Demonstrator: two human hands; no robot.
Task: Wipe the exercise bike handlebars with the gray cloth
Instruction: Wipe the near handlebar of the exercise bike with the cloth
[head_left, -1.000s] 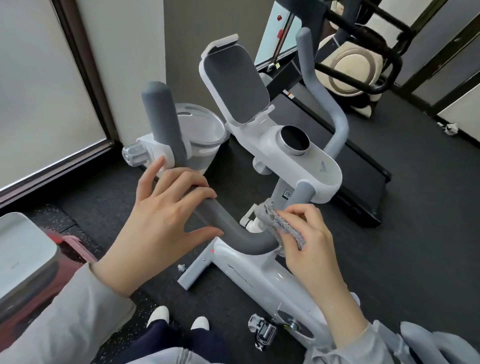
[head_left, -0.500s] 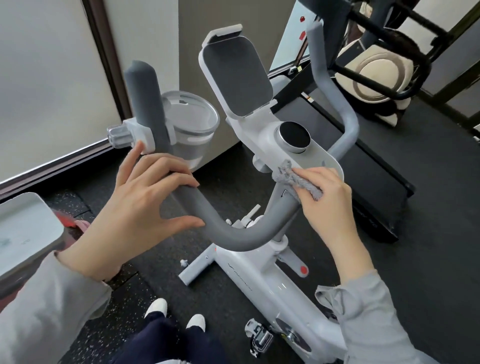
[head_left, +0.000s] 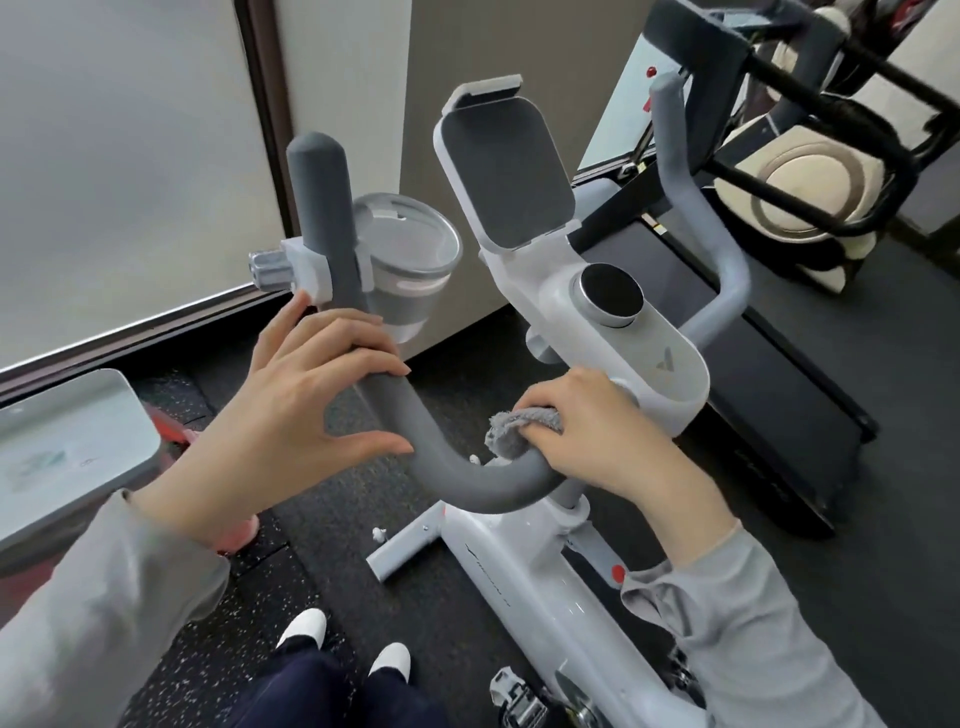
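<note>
A white exercise bike fills the middle of the view. Its left handlebar (head_left: 332, 228) is a dark grey foam tube that rises at the left and curves down toward the stem. My left hand (head_left: 291, 410) wraps loosely around the bend of this bar, fingers over the top and thumb beneath. My right hand (head_left: 597, 436) presses the grey cloth (head_left: 511, 428) onto the lower end of the same bar, close to the console. The right handlebar (head_left: 696, 208), in lighter grey, rises behind the console and nothing touches it.
A clear cup holder (head_left: 410, 265) is clamped beside the left bar. The tablet rest (head_left: 506, 171) and round dial (head_left: 613, 293) sit on the console. A treadmill (head_left: 800, 395) lies behind on the dark floor. A grey lidded box (head_left: 67, 447) stands at the left. My feet (head_left: 343, 649) are below.
My right hand has come down with the cloth from beside the console onto the lower curve of the left bar. My left hand keeps its hold on the bend.
</note>
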